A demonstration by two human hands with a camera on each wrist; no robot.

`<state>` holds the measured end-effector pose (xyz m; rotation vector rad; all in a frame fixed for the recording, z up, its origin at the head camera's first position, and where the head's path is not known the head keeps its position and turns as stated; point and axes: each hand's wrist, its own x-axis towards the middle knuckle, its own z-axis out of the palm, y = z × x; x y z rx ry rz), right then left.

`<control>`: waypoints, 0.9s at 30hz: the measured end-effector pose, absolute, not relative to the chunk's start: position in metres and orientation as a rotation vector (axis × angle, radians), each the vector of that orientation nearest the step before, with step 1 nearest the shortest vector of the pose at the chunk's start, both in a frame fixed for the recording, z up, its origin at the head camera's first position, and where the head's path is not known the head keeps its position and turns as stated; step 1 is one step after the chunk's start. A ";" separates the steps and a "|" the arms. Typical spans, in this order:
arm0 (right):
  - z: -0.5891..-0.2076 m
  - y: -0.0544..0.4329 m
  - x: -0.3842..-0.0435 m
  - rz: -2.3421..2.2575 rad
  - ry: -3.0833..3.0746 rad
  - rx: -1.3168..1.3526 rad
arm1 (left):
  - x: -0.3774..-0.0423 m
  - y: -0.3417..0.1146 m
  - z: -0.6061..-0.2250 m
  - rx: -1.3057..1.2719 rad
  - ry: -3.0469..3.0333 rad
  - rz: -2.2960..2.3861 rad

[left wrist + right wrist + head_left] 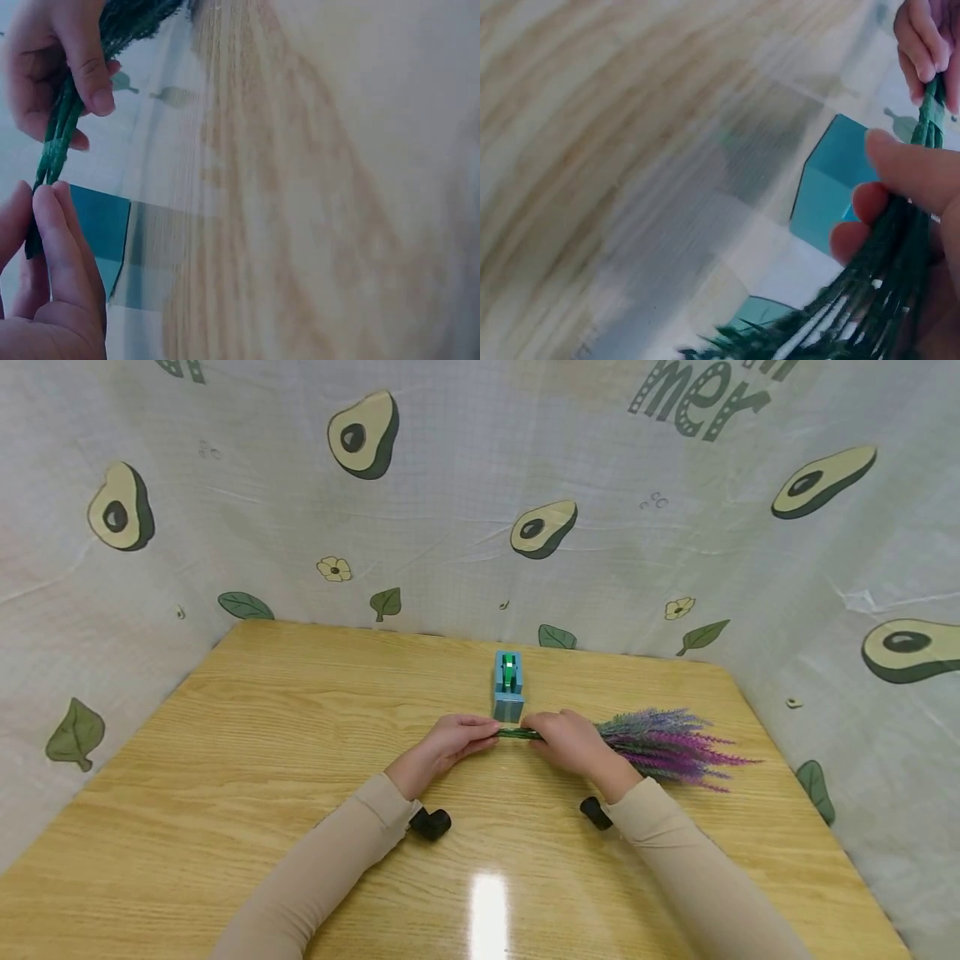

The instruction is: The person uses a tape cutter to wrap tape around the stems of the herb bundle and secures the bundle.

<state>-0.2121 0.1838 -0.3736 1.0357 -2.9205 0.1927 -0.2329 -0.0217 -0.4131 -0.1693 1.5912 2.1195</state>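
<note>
A bunch of artificial lavender [667, 747] with purple and magenta flower heads lies sideways, heads to the right. My right hand [570, 742] grips its green stems [900, 232] just below the leafy part. At the stem ends, my left hand [456, 739] pinches the stems [56, 142] between thumb and fingers. A shiny clear band, like tape, wraps the stems [932, 112] between the two hands. Right behind the hands stands a blue tape dispenser [508, 706] holding a green roll [508, 668].
The wooden table [300, 693] reaches back to a white curtain [450, 527] printed with avocados and leaves. Black wrist mounts [431, 823] hang below both sleeves. A bright light reflection [488, 914] shows near the table's front.
</note>
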 end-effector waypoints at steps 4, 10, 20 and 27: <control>-0.376 0.183 -0.211 0.250 -2.970 0.994 | -0.233 -0.021 -0.412 -0.152 1.657 2.129; -0.374 0.184 -0.210 0.346 -2.937 0.974 | -0.232 -0.020 -0.411 -0.109 1.718 2.148; -0.373 0.183 -0.215 0.687 -3.034 0.842 | -0.234 -0.020 -0.410 -0.112 1.727 2.145; -0.374 0.187 -0.219 0.704 -2.972 0.891 | -0.238 -0.020 -0.410 -0.167 1.680 2.166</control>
